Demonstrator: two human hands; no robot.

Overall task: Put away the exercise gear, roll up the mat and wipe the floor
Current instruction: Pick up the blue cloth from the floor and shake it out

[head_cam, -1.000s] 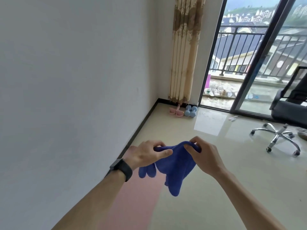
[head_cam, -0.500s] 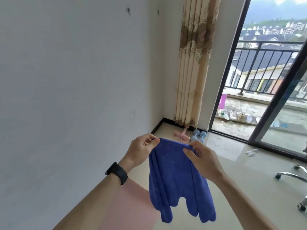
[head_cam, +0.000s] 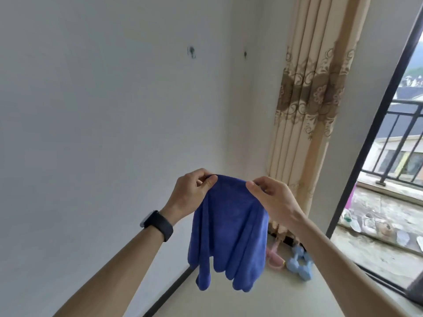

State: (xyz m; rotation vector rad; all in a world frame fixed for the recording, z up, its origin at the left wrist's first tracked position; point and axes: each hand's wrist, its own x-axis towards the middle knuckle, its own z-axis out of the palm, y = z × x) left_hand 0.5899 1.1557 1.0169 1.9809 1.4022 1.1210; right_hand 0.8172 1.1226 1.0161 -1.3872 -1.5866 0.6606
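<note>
Cloth (head_cam: 229,236), plush blue microfibre, hung in limp folds before the white wall (head_cam: 91,110), its top hem pinched between thumb and fingers by the left grip (head_cam: 190,193) and right grip (head_cam: 272,197). Rounded pale-blue dumbbells (head_cam: 297,267) lay in the corner. I judged that drawing the hem taut would best open it flat for wiping.

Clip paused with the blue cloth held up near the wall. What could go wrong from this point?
1. The left hand and right hand only pinch the top edge of the cloth, so it may slip and drop.
2. The hanging cloth hides part of the floor ahead, where the dumbbells lie by the curtain; a step forward could catch them.
</note>
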